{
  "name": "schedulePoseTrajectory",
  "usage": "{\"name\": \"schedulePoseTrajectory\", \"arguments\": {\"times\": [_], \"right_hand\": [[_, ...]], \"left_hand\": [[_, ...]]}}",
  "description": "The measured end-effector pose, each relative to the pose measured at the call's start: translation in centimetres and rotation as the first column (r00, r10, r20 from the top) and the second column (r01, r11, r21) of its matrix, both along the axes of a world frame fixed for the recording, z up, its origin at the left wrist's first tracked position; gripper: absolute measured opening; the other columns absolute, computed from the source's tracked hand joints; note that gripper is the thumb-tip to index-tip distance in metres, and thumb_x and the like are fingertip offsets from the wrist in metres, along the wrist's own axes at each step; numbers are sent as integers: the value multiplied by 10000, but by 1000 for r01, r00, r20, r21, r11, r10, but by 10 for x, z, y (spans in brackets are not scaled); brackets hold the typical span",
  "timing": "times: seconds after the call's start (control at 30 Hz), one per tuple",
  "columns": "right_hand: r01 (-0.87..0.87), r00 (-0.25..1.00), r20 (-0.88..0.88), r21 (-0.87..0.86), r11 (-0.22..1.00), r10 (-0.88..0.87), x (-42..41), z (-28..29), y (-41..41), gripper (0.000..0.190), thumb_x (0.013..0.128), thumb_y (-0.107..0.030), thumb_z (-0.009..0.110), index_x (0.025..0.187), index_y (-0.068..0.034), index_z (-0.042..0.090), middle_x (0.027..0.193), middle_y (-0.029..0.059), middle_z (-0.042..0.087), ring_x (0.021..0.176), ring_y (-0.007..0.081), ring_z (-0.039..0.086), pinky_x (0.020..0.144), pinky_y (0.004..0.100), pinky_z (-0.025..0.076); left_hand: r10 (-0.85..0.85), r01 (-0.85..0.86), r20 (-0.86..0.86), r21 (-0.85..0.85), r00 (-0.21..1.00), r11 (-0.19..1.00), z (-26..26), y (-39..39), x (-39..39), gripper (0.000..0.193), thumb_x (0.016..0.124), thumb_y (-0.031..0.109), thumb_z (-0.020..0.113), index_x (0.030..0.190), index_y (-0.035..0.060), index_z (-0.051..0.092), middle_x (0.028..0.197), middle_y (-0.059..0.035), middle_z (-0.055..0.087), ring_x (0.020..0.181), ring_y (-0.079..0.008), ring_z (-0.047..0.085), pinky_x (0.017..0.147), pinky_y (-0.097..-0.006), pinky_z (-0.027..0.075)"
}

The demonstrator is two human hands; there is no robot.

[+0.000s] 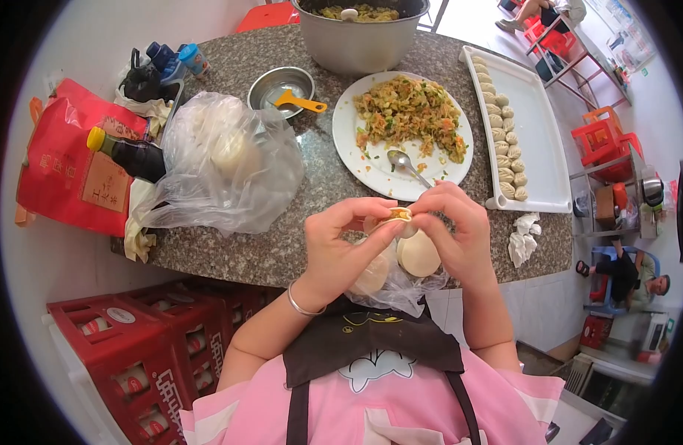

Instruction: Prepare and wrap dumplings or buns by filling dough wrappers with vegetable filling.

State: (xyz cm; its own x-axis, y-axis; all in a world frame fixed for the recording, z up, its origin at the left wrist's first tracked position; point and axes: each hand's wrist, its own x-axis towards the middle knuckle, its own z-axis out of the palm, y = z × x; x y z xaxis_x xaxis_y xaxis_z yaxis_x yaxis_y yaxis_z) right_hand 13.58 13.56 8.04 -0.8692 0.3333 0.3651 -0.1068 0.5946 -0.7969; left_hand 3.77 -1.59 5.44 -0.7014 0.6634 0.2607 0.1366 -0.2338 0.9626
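Observation:
Between the fingertips of my left hand (347,236) and my right hand (455,231), a dumpling (400,215) is pinched, its wrapper folded around filling that still shows at the top. Below my hands a stack of round dough wrappers (419,255) lies by the table's near edge, on clear plastic. More wrappers (370,272) sit to its left, partly behind my left wrist. Just beyond my fingers is a white plate (347,150) of chopped filling (411,111). A metal spoon (400,159) rests on it, its handle end hidden by my right hand.
At right, a white tray (533,139) holds pleated dumplings (500,133) in rows. A large pot (358,44) stands at the back. Left are a metal bowl (258,92) with a yellow scraper (302,103), bagged dough (230,156) and a dark bottle (138,158). Crumpled tissue (523,240) lies at right.

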Motion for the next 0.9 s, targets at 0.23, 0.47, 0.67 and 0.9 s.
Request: {"name": "schedulePoseTrajectory", "arguments": {"times": [0.23, 0.47, 0.67, 0.9], "right_hand": [[44, 999, -20, -49, 998, -45, 0, 1, 2, 72, 758, -37, 677, 797, -12, 622, 788, 91, 616, 767, 229, 589, 720, 320, 463], [-50, 998, 45, -91, 995, 54, -2, 6, 0, 74, 770, -47, 673, 814, -15, 623, 816, 89, 616, 779, 227, 588, 732, 319, 461], [-6, 1000, -25, 91, 996, 9, 0, 2, 0, 85, 763, -53, 681, 818, -17, 627, 827, 90, 620, 794, 232, 585, 736, 324, 461], [-39, 999, 27, -130, 991, 43, -4, 11, 2, 78, 765, -45, 675, 814, -11, 625, 793, 90, 616, 763, 234, 585, 704, 315, 462]], "left_hand": [[-67, 55, 87, 134, 994, 989, -7, 1, -5, 171, 785, -3, 710, 955, -2, 690, 1003, -159, 674, 886, -163, 664, 774, -279, 552], [-69, 84, -222, 62, 973, 994, -8, 0, -7, 189, 772, -59, 696, 956, -27, 670, 1024, -172, 658, 916, -192, 648, 782, -281, 540], [-22, 20, 107, 23, 994, 1000, -1, 2, 0, 181, 798, -56, 676, 976, -32, 657, 1027, -181, 655, 923, -180, 646, 783, -273, 538], [-85, 82, 21, 138, 996, 987, -9, 3, -7, 157, 806, -18, 683, 963, -26, 675, 995, -143, 673, 903, -170, 661, 792, -275, 548]]}}
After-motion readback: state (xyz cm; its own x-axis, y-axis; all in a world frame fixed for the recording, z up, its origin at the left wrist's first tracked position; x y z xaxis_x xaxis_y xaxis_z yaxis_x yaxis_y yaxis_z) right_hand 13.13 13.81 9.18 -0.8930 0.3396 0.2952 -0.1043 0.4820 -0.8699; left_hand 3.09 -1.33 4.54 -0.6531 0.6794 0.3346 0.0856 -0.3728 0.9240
